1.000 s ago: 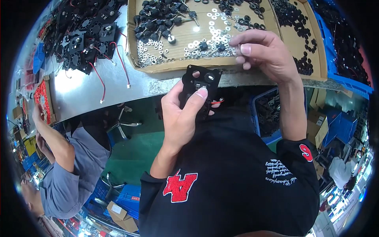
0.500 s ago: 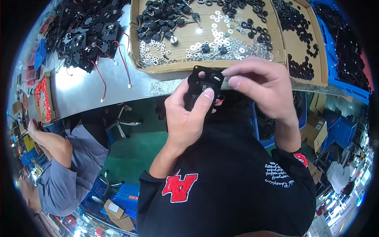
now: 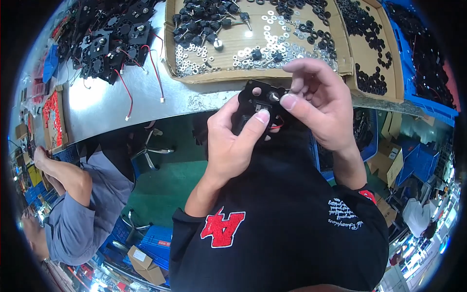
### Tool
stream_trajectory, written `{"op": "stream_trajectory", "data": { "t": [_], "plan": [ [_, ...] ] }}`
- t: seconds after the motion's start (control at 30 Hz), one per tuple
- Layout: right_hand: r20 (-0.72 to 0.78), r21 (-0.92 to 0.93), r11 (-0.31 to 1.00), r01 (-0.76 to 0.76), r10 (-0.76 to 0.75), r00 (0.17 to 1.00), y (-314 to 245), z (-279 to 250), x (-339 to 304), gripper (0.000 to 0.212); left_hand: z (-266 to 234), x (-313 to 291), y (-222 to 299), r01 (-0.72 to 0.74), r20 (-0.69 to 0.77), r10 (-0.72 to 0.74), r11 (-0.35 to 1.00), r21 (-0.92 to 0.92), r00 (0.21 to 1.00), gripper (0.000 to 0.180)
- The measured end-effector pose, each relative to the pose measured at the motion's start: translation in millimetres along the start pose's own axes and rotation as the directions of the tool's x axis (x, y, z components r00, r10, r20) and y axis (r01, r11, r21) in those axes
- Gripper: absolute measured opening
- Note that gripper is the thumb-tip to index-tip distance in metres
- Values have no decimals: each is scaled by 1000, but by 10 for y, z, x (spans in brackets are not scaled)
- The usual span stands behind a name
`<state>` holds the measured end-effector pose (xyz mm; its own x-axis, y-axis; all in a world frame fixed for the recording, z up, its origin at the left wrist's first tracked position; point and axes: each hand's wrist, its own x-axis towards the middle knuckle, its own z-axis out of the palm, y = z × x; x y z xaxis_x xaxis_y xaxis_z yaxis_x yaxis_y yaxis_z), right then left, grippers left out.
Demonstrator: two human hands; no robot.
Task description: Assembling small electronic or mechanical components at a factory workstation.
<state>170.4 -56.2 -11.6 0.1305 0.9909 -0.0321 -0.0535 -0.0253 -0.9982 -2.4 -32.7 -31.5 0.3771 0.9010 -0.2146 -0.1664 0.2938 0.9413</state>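
Note:
In my left hand (image 3: 231, 138) is a black plastic bracket (image 3: 249, 100), held tilted over the table's front edge with my thumb pressed on its face. A round hole shows near its top, and a short red wire (image 3: 278, 124) comes out at its right side. On its upper right stands a silvery threaded post (image 3: 274, 97). Beside that post is my right hand (image 3: 323, 104), thumb tip at or very close to the metal, index finger raised apart from the thumb. I see nothing gripped between them; the curled fingers behind are partly hidden.
A cardboard tray (image 3: 219, 77) holds black knobs with metal shafts, washers and black rings. Right of it, another tray (image 3: 369, 92) holds small black parts, beside a blue crate (image 3: 421, 97). Black fan assemblies (image 3: 104, 56) with red wires lie left. A person (image 3: 92, 209) works at far left.
My right thumb and index finger have spread apart beside the post. The silvery post shows more plainly now. The bracket has shifted slightly right.

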Motion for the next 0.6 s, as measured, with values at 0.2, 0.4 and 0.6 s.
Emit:
{"op": "stream_trajectory", "data": {
  "t": [0.2,0.4,0.6],
  "plan": [
    [132,-394,839,374,-352,927,76,-90,-23,27,-110,23,42,242,152,-212,943,-227,965,33],
    [160,-557,686,467,-464,871,86,-17,-21,26,-150,26,-25,197,98,-181,963,-186,978,37],
    [-44,-803,575,154,-315,948,-35,-540,247,15,-300,0,-34,234,115,-209,927,-292,971,35]
  ]
}}
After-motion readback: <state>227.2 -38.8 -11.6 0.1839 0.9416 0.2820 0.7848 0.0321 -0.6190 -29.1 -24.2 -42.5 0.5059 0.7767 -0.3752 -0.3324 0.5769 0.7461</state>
